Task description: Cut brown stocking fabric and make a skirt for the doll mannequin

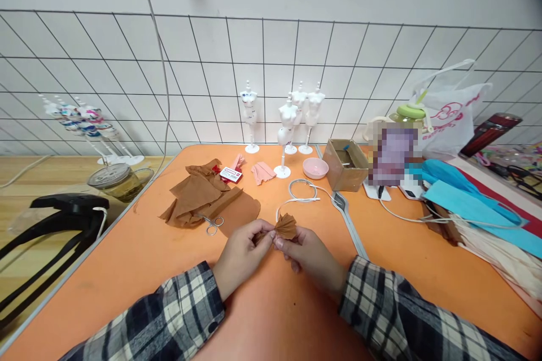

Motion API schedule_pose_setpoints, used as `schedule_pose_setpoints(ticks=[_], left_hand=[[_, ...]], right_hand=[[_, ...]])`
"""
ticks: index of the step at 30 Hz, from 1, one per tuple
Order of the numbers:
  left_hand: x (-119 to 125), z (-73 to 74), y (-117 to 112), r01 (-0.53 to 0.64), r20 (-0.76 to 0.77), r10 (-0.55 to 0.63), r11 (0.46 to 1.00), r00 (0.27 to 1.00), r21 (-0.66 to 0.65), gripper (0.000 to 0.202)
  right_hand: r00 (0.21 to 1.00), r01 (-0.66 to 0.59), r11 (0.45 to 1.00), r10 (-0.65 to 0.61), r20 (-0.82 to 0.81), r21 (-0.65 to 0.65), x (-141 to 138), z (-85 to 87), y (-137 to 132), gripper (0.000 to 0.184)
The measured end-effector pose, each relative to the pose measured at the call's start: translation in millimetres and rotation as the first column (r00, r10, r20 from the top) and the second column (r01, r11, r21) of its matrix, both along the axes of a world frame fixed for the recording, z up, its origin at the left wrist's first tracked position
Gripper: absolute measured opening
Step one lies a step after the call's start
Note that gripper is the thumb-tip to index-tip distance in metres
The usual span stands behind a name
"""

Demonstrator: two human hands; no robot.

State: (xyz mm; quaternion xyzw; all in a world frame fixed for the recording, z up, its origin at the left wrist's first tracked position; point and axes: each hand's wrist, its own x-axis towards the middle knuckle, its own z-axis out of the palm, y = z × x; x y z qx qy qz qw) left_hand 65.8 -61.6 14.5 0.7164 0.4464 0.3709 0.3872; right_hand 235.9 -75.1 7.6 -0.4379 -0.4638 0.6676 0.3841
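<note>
A small gathered piece of brown fabric (287, 226), fanned out in pleats, is held up between my two hands near the middle of the table. My left hand (249, 245) pinches its left edge with thumb and forefinger. On the other side, my right hand (311, 251) grips its base, fingers curled. Just behind the fabric lies a coil of white cord or wire (303, 188). Small scissors (214, 225) rest to the left, on a pile of brown fabric (195, 194). Whatever the fingertips cover is hidden.
Several white mini mannequins (288, 118) stand at the back. A pink bowl (315, 167), cardboard box (347, 164), pink fabric scraps (263, 172) and a red packet (231, 174) sit nearby. Blue-handled scissors (457, 180) lie right, a jar (115, 181) and black stand (63, 220) left.
</note>
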Motion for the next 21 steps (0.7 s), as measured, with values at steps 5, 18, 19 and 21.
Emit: schedule_pose_setpoints(ticks=[5, 18, 19, 21], left_hand=[[0.2, -1.1, 2.7, -0.037, -0.022, 0.038, 0.998, 0.999, 0.056, 0.015], [-1.7, 5.7, 1.5, 0.031, -0.023, -0.032, 0.999, 0.999, -0.033, 0.022], [-1.1, 4.9, 1.6, 0.002, 0.002, -0.002, 0.998, 1.000, -0.070, 0.022], [-0.2, 3.0, 2.6, -0.060, 0.043, 0.067, 0.987, 0.997, -0.151, 0.023]], right_hand=[[1.000, -0.005, 1.000, 0.005, 0.023, 0.001, 1.1, -4.7, 1.7, 0.041], [1.000, -0.013, 1.000, 0.013, 0.015, -0.023, 3.8, 0.9, 2.8, 0.046], [1.000, -0.023, 0.999, 0.023, -0.003, -0.028, 4.6, 0.6, 3.5, 0.046], [0.999, -0.038, 0.998, 0.037, -0.025, -0.043, 6.4, -0.2, 4.5, 0.047]])
